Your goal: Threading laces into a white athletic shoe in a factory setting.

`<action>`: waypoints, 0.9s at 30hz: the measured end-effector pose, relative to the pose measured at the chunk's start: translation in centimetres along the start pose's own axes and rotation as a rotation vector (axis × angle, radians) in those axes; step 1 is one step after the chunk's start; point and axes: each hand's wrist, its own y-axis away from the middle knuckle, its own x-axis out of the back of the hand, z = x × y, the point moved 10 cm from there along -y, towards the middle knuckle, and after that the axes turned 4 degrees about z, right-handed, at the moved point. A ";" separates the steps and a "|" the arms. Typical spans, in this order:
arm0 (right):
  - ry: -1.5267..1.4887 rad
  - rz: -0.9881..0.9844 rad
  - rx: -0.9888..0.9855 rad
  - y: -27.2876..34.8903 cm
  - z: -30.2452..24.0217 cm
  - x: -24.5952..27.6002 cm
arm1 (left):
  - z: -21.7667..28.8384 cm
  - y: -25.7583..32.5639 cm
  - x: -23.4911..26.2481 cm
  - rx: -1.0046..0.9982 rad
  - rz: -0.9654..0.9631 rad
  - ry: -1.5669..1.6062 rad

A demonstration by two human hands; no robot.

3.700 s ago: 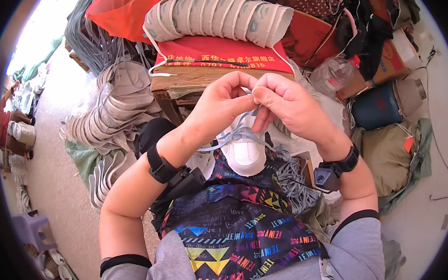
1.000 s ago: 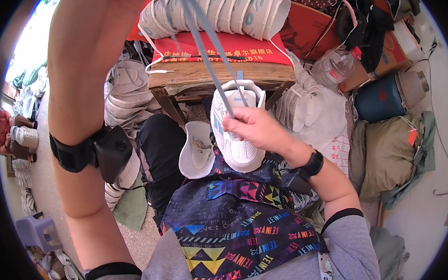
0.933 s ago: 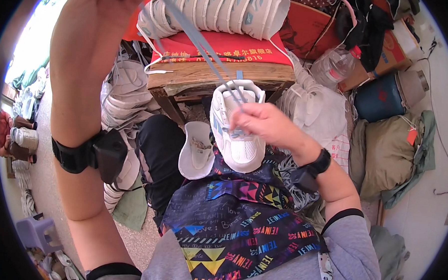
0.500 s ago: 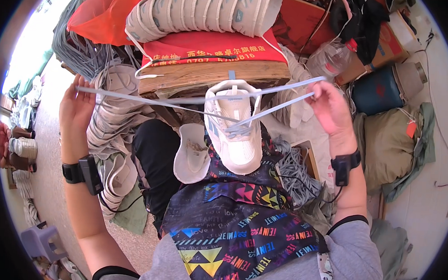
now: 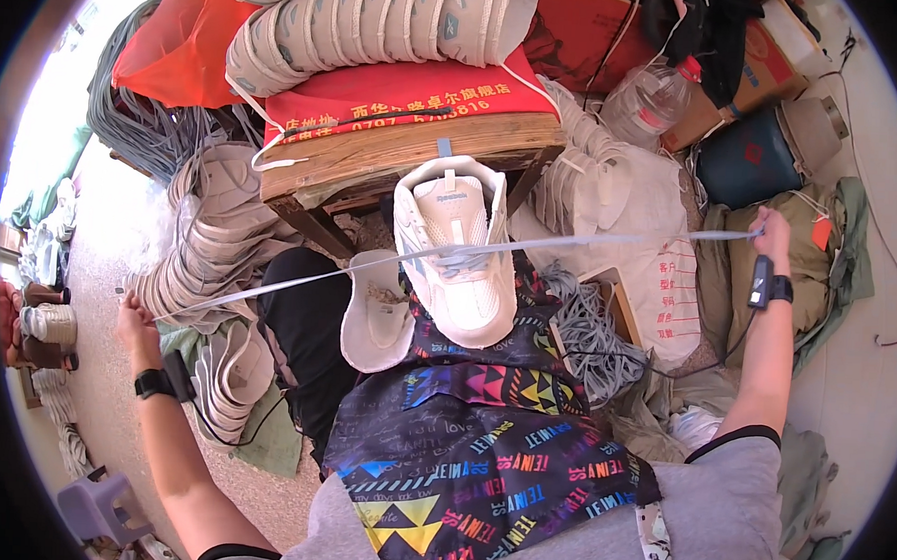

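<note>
daylight bright | overexposed glare upper left | fisheye bending, dark rim | centre sharp

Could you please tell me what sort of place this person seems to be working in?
Probably a small shoe-making workshop. A white shoe rests on the lap, its lace pulled out between the left hand and the right hand. Rows of unfinished shoe uppers sit on a wooden bench.

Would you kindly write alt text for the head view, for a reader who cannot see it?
Seen from above, a person's left hand and right hand, arms spread wide, pull a pale lace taut through a white shoe on their lap. Stacked shoe uppers surround a wooden bench.
</note>
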 end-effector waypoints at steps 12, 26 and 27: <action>0.916 -0.938 -0.055 33.4 10.7 -28.9 | -8.2 43.6 -27.6 -0.529 -1.154 -0.489; 0.947 -1.382 -0.367 30.5 14.0 -21.7 | -11.3 48.4 -27.2 -0.278 -1.192 -0.746; 0.897 -1.450 -0.387 31.0 14.2 -21.6 | -11.4 48.3 -27.3 -0.318 -1.191 -0.816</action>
